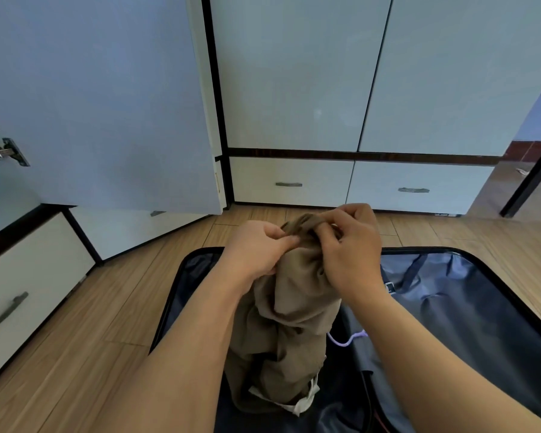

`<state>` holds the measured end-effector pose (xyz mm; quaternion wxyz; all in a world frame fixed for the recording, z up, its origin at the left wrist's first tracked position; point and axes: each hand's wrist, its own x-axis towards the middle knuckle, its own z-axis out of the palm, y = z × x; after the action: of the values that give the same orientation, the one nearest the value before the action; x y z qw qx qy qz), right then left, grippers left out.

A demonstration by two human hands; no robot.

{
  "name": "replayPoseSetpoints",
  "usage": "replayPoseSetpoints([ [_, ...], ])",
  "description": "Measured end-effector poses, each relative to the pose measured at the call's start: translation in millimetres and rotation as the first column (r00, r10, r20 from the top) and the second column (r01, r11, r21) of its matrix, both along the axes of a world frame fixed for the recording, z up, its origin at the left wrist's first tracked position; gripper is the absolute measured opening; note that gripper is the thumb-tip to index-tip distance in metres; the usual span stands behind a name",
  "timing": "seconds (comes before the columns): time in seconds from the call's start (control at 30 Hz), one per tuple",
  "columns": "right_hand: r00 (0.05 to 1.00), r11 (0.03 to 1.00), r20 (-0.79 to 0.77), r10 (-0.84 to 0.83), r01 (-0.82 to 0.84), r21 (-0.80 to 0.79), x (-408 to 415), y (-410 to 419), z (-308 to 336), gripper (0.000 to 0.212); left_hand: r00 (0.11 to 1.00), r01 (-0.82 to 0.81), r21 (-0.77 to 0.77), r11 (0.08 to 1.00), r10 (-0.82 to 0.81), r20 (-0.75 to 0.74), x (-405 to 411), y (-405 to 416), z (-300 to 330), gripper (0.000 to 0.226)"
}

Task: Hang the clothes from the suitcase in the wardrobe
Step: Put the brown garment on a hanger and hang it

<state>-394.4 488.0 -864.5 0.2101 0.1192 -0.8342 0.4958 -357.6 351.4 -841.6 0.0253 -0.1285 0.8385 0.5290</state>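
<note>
Both hands' fingers pinch khaki garment (289,310) top; suitcase (469,295) bottom cut off.

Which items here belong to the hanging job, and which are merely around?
Job:
- olive garment, gripped by left hand and right hand
- open suitcase
- wardrobe's open door

Around:
- drawers
- purple cord
- wooden floor

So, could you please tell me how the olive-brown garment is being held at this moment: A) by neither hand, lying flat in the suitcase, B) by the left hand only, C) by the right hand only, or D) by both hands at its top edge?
D: the left hand and the right hand both pinch the top of the olive-brown garment, lifted above the open suitcase.
</note>
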Motion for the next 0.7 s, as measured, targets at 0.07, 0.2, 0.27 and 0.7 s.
replayPoseSetpoints([
  [0.07,0.999,0.999,0.023,-0.032,0.032,-0.016,0,4,3,0.019,1.0,-0.023,-0.214,0.977,0.024,-0.002,-3,-1,-5,0.007],
  [0.2,0.975,0.988,0.21,0.075,-0.044,-0.146,7,1,8,0.024,1.0,-0.011,-0.557,0.83,0.012,-0.002,-2,8,-13,0.009],
  [0.27,0.956,0.976,0.284,0.079,-0.015,-0.219,6,-3,13,0.023,0.999,0.025,-0.294,0.955,-0.013,0.042,-1,7,-12,0.01],
  [0.7,0.975,0.979,0.174,0.139,-0.162,0.127,2,13,-19,0.034,0.891,-0.45,0.712,0.539,0.324,0.317,-14,-4,-14,0.03],
])
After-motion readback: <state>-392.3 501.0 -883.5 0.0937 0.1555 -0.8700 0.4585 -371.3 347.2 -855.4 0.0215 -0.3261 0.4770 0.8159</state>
